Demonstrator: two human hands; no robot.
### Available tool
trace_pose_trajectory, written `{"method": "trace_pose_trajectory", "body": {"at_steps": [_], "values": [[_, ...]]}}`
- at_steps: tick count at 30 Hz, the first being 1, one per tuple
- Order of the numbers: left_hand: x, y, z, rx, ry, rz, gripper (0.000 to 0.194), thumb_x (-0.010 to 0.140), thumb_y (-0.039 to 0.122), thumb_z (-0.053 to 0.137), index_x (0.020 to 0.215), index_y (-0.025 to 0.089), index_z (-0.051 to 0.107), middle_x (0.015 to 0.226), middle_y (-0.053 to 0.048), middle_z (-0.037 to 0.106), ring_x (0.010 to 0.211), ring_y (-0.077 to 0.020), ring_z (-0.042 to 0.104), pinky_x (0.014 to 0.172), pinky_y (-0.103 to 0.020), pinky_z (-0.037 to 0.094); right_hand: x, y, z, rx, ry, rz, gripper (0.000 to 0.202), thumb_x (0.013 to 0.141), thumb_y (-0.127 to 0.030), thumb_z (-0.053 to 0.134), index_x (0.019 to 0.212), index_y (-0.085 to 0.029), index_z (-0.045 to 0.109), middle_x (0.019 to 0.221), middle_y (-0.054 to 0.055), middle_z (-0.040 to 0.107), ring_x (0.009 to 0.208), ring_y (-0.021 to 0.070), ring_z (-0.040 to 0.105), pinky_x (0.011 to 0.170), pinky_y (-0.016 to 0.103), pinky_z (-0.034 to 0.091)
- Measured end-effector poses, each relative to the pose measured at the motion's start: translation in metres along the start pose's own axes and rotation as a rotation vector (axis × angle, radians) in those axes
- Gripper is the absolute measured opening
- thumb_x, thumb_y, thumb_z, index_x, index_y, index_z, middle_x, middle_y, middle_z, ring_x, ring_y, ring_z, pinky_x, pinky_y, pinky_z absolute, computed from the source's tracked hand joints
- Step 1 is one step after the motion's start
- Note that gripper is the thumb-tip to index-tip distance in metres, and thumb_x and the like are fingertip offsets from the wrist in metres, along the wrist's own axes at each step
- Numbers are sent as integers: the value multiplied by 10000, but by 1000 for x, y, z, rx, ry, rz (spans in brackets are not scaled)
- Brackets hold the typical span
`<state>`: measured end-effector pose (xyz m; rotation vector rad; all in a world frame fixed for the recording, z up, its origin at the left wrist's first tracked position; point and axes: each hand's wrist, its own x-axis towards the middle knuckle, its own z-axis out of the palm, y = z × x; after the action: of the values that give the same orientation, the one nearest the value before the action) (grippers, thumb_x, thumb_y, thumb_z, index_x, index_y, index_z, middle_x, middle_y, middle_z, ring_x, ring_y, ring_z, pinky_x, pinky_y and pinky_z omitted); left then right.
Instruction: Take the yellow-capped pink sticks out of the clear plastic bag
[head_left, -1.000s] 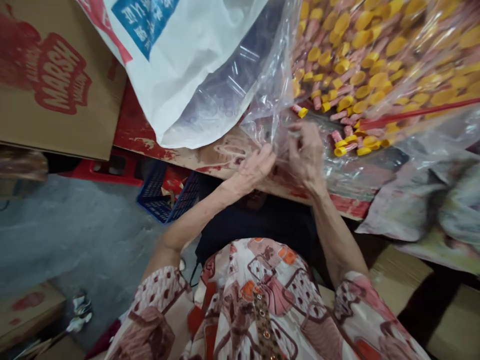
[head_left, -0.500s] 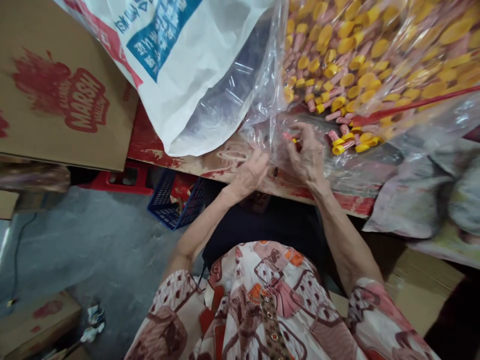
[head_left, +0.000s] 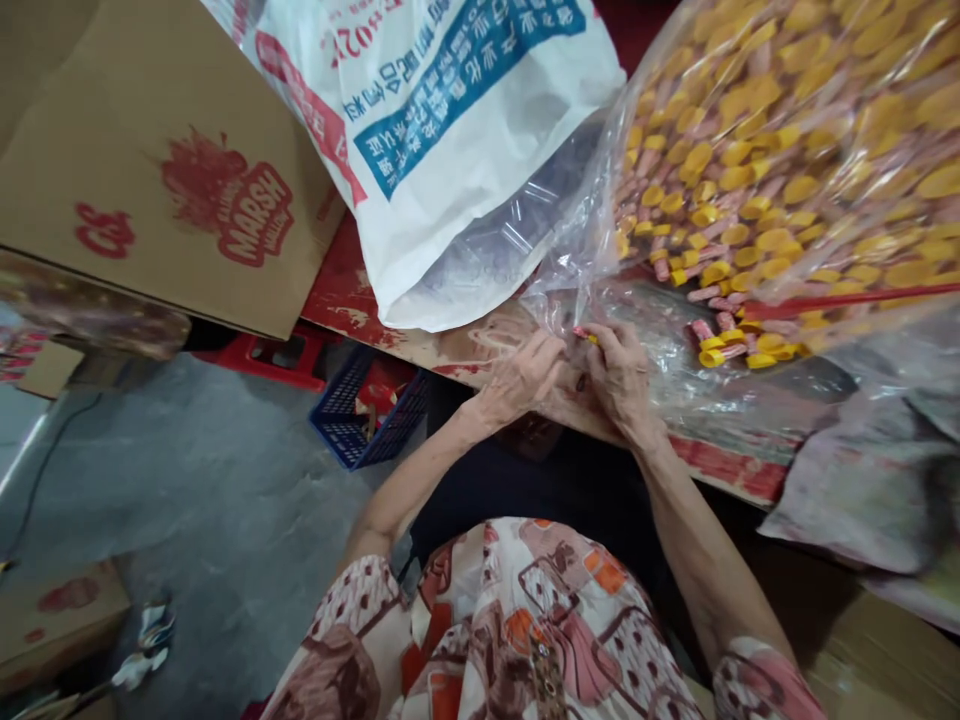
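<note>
My right hand (head_left: 621,378) pinches a small pink piece with a yellow cap (head_left: 585,335) between thumb and fingers. Close beside it, my left hand (head_left: 523,372) has its fingers bent together at the edge of clear plastic; what they hold, if anything, is hidden. Both hands are over the front edge of the worn red table (head_left: 731,465). Many pink pieces with yellow caps (head_left: 739,240) lie in and at the mouth of a large clear bag, beyond and right of my hands. A white sack (head_left: 450,160) with clear plastic pieces (head_left: 502,235) in its mouth lies beyond my left hand.
A printed cardboard box (head_left: 247,120) stands at the left. Below are a red stool (head_left: 300,362), a blue crate (head_left: 352,415) and another box (head_left: 60,610) on the floor. A pale cloth bag (head_left: 862,490) hangs over the table's right front edge.
The view has shifted, so the table items appear farther right and lower. My hands have come closer together, and my right fingers are more tightly closed around the small capped piece.
</note>
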<state>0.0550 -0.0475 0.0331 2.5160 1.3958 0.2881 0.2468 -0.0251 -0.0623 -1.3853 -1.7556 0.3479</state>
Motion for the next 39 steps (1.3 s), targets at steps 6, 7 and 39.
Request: {"method": "trace_pose_trajectory", "body": {"at_steps": [6, 7, 39], "values": [[-6, -35, 3, -74, 56, -129, 282, 963, 50, 571, 1161, 211, 693, 1133, -70, 713, 949, -197, 700, 869, -309, 580, 0, -4, -2, 48, 21, 45, 350, 1075, -228, 476, 1351, -272, 686, 1236, 120, 733, 1097, 293, 733, 988, 455, 625], [-3, -47, -2, -70, 81, -185, 302, 957, 51, 574, 1172, 224, 697, 1156, -67, 720, 951, -197, 701, 874, -313, 579, -1, -5, -2, 64, 26, 64, 331, 1074, -246, 488, 1346, -267, 676, 1235, 123, 739, 1091, 297, 733, 992, 465, 624], [19, -38, -14, -332, -23, -166, 131, 1087, 319, 697, 1109, 193, 727, 1101, -57, 789, 979, -191, 733, 902, -309, 568, -6, -38, -15, 430, -216, 269, 305, 1115, -540, 597, 1172, -277, 741, 1188, 100, 771, 1040, 288, 755, 892, 457, 667]]}}
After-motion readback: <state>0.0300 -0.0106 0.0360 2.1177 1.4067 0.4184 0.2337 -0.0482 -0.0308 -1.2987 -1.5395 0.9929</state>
